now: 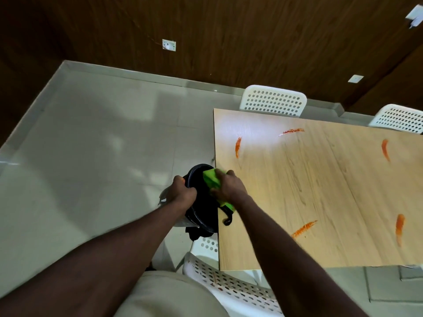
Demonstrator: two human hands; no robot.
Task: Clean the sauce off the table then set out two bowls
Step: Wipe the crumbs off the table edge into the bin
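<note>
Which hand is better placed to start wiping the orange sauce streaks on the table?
Probably the right hand: it already grips the green cloth at the table edge. The left hand holds the black bin beside the table.

Sauce-streaked (304, 229) wooden table (332, 186)

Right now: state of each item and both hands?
left hand: gripping the black bucket's rim
right hand: closed on green cloth
green cloth: bunched, at table edge over bucket
black bucket: tilted, beside table
table: five sauce streaks unwiped
sauce streaks: smeared, untouched
</note>
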